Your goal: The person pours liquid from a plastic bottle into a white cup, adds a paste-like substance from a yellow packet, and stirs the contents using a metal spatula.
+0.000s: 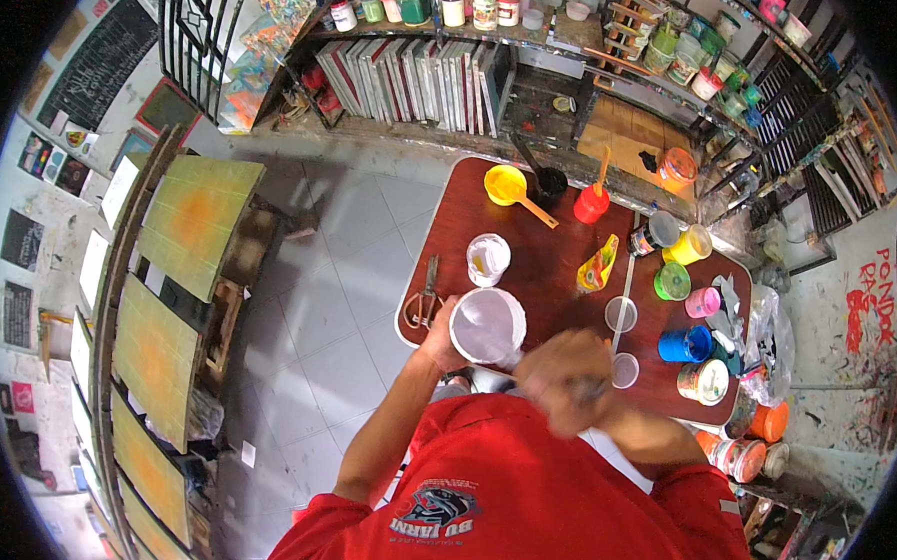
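My left hand (443, 336) is wrapped round the side of a white plastic tub (488, 325), which is tilted and holds a pale greyish-white coating inside. Close by on the right, my right hand (565, 380) is blurred by motion and looks closed. A pale smear reaches from it to the tub's lower rim, but what it grips cannot be made out. Just beyond the tub stands a smaller white tub (489, 259) with pale residue. A pair of scissors (426, 296) lies to the left of my left hand.
On the red-brown table (446, 215) stand a yellow dipper (505, 184), a red pot (591, 205), a blue tub (685, 345) and several paint containers. Shelves with framed screens (410, 81) line the far wall. At left, a rack holds yellowish panels (198, 219).
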A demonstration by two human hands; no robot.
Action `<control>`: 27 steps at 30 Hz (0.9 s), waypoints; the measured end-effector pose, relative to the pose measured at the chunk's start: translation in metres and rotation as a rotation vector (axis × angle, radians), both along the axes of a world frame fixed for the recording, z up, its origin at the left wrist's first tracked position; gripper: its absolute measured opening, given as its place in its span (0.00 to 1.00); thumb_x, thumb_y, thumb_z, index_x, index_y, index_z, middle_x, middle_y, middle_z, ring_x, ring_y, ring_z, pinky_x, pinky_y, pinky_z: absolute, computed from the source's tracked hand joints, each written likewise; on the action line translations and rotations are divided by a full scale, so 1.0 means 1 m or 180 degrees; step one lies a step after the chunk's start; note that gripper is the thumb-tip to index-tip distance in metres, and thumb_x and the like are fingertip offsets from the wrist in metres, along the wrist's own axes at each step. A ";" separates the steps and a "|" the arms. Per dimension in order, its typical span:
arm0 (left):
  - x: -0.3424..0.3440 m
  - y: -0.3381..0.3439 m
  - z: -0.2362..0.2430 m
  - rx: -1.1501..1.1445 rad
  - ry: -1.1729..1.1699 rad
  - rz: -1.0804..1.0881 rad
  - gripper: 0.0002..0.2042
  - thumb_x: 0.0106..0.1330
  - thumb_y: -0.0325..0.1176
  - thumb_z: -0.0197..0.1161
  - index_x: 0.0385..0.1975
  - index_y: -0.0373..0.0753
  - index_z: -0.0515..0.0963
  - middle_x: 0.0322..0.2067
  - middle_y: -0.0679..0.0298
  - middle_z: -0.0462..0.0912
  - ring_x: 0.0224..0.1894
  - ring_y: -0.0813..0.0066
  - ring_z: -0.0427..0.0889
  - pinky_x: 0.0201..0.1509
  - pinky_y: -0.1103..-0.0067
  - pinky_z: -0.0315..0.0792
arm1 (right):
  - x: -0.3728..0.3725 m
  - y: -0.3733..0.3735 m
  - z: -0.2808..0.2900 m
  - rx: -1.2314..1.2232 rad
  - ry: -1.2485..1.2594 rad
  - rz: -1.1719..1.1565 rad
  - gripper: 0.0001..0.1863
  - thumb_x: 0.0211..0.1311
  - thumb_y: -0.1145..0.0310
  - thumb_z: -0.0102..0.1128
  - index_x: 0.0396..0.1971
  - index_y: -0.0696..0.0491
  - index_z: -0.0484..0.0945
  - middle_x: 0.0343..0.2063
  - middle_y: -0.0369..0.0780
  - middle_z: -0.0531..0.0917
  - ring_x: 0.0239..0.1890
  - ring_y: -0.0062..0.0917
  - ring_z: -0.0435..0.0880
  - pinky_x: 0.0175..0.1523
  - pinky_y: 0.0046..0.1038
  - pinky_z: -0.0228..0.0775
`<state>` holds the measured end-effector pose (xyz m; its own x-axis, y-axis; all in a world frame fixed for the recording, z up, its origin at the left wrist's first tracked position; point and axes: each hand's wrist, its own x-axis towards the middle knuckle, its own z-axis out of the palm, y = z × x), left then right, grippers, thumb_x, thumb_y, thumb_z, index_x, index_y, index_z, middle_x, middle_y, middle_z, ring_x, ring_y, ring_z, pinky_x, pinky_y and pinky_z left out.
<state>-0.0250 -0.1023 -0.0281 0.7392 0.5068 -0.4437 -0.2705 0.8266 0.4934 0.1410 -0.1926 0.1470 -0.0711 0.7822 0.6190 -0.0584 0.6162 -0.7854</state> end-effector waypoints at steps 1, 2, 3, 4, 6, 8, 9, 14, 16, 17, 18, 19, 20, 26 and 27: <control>0.003 0.003 0.007 -0.0078 0.0008 -0.0164 0.24 0.73 0.51 0.43 0.56 0.43 0.76 0.51 0.62 0.82 0.50 0.63 0.83 0.56 0.61 0.78 | 0.019 0.004 0.000 -0.0271 -0.0248 -0.0637 0.05 0.51 0.71 0.65 0.20 0.53 0.78 0.16 0.35 0.81 0.17 0.25 0.80 0.28 0.27 0.75; 0.003 0.004 0.011 -0.0157 0.0044 -0.0331 0.24 0.73 0.52 0.42 0.55 0.43 0.76 0.51 0.62 0.82 0.50 0.63 0.84 0.55 0.61 0.78 | 0.021 0.009 0.003 -0.0454 -0.0355 -0.0852 0.05 0.51 0.72 0.64 0.19 0.52 0.77 0.16 0.35 0.80 0.16 0.25 0.79 0.27 0.27 0.74; 0.007 -0.002 0.000 -0.0158 0.0205 -0.0250 0.27 0.73 0.53 0.38 0.56 0.42 0.76 0.51 0.61 0.82 0.52 0.63 0.83 0.58 0.61 0.77 | 0.024 0.015 0.004 -0.0646 -0.0482 -0.1037 0.06 0.52 0.73 0.63 0.18 0.52 0.77 0.15 0.35 0.79 0.15 0.25 0.78 0.26 0.28 0.72; 0.016 -0.004 0.004 0.0024 0.0387 -0.0191 0.28 0.73 0.54 0.37 0.57 0.42 0.76 0.52 0.61 0.82 0.53 0.63 0.82 0.59 0.62 0.76 | 0.014 0.017 0.001 -0.0325 -0.0249 -0.0821 0.06 0.52 0.74 0.62 0.19 0.52 0.77 0.15 0.35 0.79 0.16 0.26 0.78 0.25 0.28 0.72; 0.023 -0.005 0.020 0.0118 0.0502 -0.0059 0.28 0.73 0.53 0.36 0.57 0.41 0.76 0.53 0.60 0.82 0.55 0.62 0.81 0.60 0.62 0.75 | 0.004 0.013 0.008 -0.0032 -0.0191 -0.0230 0.06 0.53 0.75 0.62 0.19 0.52 0.77 0.16 0.35 0.79 0.17 0.26 0.80 0.25 0.29 0.72; 0.018 0.000 0.025 -0.0075 0.0358 0.0073 0.28 0.73 0.52 0.35 0.57 0.41 0.76 0.53 0.60 0.82 0.56 0.62 0.80 0.62 0.63 0.74 | 0.005 0.001 0.023 -0.0111 -0.0536 0.0464 0.05 0.53 0.75 0.62 0.20 0.52 0.77 0.17 0.36 0.81 0.20 0.26 0.83 0.26 0.29 0.73; 0.007 0.004 0.013 -0.0193 0.0115 -0.0010 0.28 0.73 0.51 0.35 0.57 0.40 0.76 0.53 0.60 0.82 0.55 0.62 0.80 0.61 0.63 0.74 | 0.015 0.005 0.025 -0.0120 -0.0505 0.0296 0.06 0.54 0.75 0.62 0.19 0.52 0.77 0.16 0.37 0.80 0.20 0.26 0.83 0.26 0.29 0.74; 0.028 0.001 0.001 -0.0056 0.0507 0.0092 0.26 0.72 0.52 0.40 0.54 0.39 0.77 0.49 0.59 0.83 0.51 0.64 0.82 0.59 0.63 0.75 | 0.011 0.026 0.006 0.0577 -0.0410 -0.0566 0.09 0.56 0.74 0.58 0.18 0.53 0.71 0.15 0.37 0.77 0.15 0.29 0.78 0.22 0.28 0.71; 0.020 0.012 0.006 0.0166 0.0366 -0.0032 0.27 0.71 0.53 0.41 0.54 0.39 0.77 0.49 0.58 0.83 0.52 0.62 0.82 0.60 0.62 0.75 | 0.003 0.018 -0.008 0.0589 0.0115 0.0317 0.12 0.56 0.77 0.53 0.15 0.53 0.66 0.12 0.37 0.74 0.11 0.30 0.74 0.18 0.28 0.69; 0.010 0.016 0.018 0.0272 0.0309 -0.0029 0.27 0.71 0.53 0.41 0.54 0.39 0.76 0.50 0.57 0.83 0.52 0.61 0.82 0.60 0.62 0.75 | 0.004 0.011 0.003 0.0393 0.0055 0.0321 0.12 0.56 0.77 0.53 0.15 0.53 0.66 0.12 0.38 0.74 0.11 0.30 0.74 0.18 0.28 0.69; -0.001 0.026 0.003 -0.0708 -0.0444 -0.0109 0.27 0.70 0.53 0.40 0.54 0.39 0.76 0.50 0.57 0.83 0.53 0.61 0.82 0.61 0.62 0.74 | 0.007 0.006 0.011 0.0197 -0.0007 0.0327 0.12 0.56 0.76 0.53 0.14 0.52 0.66 0.11 0.38 0.73 0.11 0.30 0.74 0.18 0.28 0.68; -0.002 0.021 0.009 -0.0657 -0.0605 -0.0318 0.29 0.71 0.56 0.42 0.57 0.40 0.75 0.54 0.56 0.80 0.56 0.56 0.80 0.59 0.61 0.77 | 0.018 0.015 0.016 0.0399 -0.0321 -0.0403 0.13 0.56 0.75 0.54 0.13 0.53 0.66 0.11 0.38 0.74 0.11 0.29 0.73 0.18 0.29 0.67; 0.003 0.020 0.008 -0.0091 -0.0370 -0.0684 0.28 0.72 0.56 0.42 0.59 0.40 0.74 0.54 0.55 0.80 0.55 0.58 0.81 0.57 0.62 0.79 | 0.026 0.020 0.030 -0.0255 -0.0657 -0.0923 0.14 0.56 0.75 0.54 0.13 0.52 0.66 0.12 0.38 0.73 0.11 0.28 0.71 0.18 0.30 0.64; 0.007 0.023 -0.009 -0.0864 -0.1150 -0.0074 0.28 0.69 0.52 0.41 0.55 0.37 0.76 0.50 0.56 0.83 0.52 0.59 0.82 0.62 0.59 0.73 | 0.015 0.006 0.016 0.0370 -0.1114 0.0427 0.06 0.51 0.73 0.66 0.22 0.51 0.76 0.19 0.33 0.77 0.19 0.26 0.77 0.25 0.27 0.68; 0.004 0.023 -0.013 -0.0337 -0.0679 -0.0113 0.29 0.69 0.52 0.39 0.56 0.38 0.76 0.51 0.56 0.82 0.53 0.59 0.82 0.63 0.59 0.72 | 0.027 0.009 0.006 0.0569 -0.1432 -0.0244 0.06 0.50 0.73 0.66 0.21 0.51 0.76 0.19 0.33 0.77 0.19 0.26 0.77 0.25 0.27 0.68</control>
<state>-0.0208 -0.0793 -0.0416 0.8383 0.4378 -0.3249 -0.3293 0.8815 0.3384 0.1683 -0.1838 0.1529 -0.3088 0.6799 0.6651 0.3133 0.7330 -0.6038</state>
